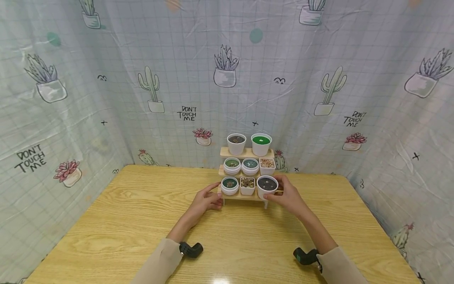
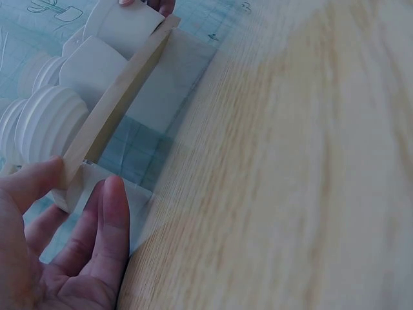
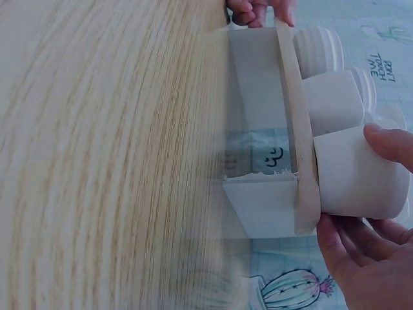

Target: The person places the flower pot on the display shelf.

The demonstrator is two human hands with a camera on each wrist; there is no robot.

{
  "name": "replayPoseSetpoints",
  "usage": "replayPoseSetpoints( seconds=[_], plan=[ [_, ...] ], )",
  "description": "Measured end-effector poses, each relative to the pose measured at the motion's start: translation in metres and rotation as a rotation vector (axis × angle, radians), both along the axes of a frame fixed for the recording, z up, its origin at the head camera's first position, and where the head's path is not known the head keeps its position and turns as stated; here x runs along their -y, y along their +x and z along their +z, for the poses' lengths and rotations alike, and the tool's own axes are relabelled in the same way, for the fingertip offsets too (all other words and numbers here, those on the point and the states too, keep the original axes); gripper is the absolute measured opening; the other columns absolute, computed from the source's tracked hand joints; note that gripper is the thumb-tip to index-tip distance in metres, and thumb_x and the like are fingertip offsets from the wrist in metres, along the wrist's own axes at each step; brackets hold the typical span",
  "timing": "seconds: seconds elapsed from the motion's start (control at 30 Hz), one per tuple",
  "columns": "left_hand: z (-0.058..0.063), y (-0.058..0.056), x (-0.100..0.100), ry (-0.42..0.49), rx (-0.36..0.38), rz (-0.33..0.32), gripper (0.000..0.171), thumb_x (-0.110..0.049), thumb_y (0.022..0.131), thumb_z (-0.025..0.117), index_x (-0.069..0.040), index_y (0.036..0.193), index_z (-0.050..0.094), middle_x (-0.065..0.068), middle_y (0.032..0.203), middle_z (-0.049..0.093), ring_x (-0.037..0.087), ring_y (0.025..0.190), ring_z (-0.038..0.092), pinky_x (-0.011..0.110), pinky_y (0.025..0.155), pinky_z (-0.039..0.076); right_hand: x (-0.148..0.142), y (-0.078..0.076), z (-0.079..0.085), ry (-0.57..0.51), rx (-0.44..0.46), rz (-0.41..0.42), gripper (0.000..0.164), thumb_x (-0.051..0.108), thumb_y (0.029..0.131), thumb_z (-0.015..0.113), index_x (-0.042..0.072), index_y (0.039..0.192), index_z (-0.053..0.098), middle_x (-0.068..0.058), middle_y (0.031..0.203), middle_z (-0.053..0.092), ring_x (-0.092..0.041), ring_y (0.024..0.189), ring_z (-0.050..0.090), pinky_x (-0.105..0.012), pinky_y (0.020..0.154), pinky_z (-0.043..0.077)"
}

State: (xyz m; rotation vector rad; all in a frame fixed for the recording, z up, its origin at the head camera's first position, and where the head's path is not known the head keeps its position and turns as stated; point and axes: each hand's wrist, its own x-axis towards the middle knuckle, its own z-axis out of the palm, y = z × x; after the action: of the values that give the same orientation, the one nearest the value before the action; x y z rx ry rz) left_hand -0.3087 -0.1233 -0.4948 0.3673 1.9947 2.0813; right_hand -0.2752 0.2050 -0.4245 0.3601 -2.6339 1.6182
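A three-tier wooden stand (image 1: 244, 197) with white legs holds several small white pots. My right hand (image 1: 288, 196) grips a round white pot (image 3: 361, 173) with a dark grey top at the right end of the lowest tier; the pot's base touches the board. At that tier's left end, my left hand (image 1: 203, 201) pinches the board edge, thumb on its front and fingers behind and below. Beside the left thumb sits a ribbed round pot (image 2: 50, 124) with a dark green top. A square pot (image 1: 247, 186) of pebbles stands between the two round ones.
On the middle tier are two ribbed pots and a square pot (image 1: 267, 165) of pale stones. The top tier bears a brown-topped pot (image 1: 236, 145) and a green-topped pot (image 1: 261, 146). A cactus-print curtain (image 1: 248, 102) hangs behind the wooden table (image 1: 142, 221).
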Motion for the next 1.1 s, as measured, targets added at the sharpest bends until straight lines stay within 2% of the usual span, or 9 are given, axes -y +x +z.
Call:
replayPoseSetpoints(
  seconds=[0.2, 0.5, 0.7, 1.1],
  plan=[
    [-0.0009, -0.0007, 0.0004, 0.0, -0.002, -0.002, 0.062, -0.025, 0.103, 0.065, -0.014, 0.158, 0.04, 0.02, 0.107, 0.072, 0.018, 0.088, 0.072, 0.035, 0.082, 0.065, -0.0006, -0.0028, -0.004, 0.001, -0.008, -0.005, 0.074, 0.011, 0.087, 0.083, -0.004, 0.145, 0.038, -0.029, 0.138, 0.056, -0.035, 0.117, 0.063, -0.026, 0.091, 0.059],
    [-0.0004, 0.0005, 0.0003, -0.003, 0.006, 0.005, 0.061, -0.024, 0.103, 0.065, -0.014, 0.158, 0.04, 0.022, 0.109, 0.071, 0.019, 0.09, 0.072, 0.034, 0.082, 0.064, -0.0031, -0.0053, -0.0078, 0.026, 0.005, -0.027, 0.072, 0.008, 0.088, 0.081, -0.004, 0.145, 0.038, -0.029, 0.139, 0.056, -0.04, 0.123, 0.062, -0.044, 0.101, 0.058],
    [-0.0005, -0.0003, 0.0, 0.001, 0.006, 0.004, 0.062, -0.023, 0.103, 0.065, -0.013, 0.159, 0.039, 0.021, 0.108, 0.072, 0.018, 0.09, 0.071, 0.034, 0.081, 0.064, -0.0034, -0.0052, -0.0073, 0.023, 0.012, -0.035, 0.071, 0.008, 0.088, 0.081, -0.005, 0.143, 0.039, -0.03, 0.136, 0.057, -0.041, 0.121, 0.063, -0.043, 0.099, 0.059],
    [-0.0014, -0.0014, 0.0006, 0.0, 0.006, -0.001, 0.063, -0.024, 0.103, 0.065, -0.012, 0.159, 0.039, 0.018, 0.106, 0.072, 0.018, 0.089, 0.071, 0.034, 0.082, 0.064, -0.0044, -0.0047, -0.007, 0.045, 0.044, -0.034, 0.069, 0.011, 0.09, 0.08, -0.002, 0.144, 0.039, -0.028, 0.14, 0.055, -0.042, 0.126, 0.061, -0.047, 0.104, 0.057]
  ],
)
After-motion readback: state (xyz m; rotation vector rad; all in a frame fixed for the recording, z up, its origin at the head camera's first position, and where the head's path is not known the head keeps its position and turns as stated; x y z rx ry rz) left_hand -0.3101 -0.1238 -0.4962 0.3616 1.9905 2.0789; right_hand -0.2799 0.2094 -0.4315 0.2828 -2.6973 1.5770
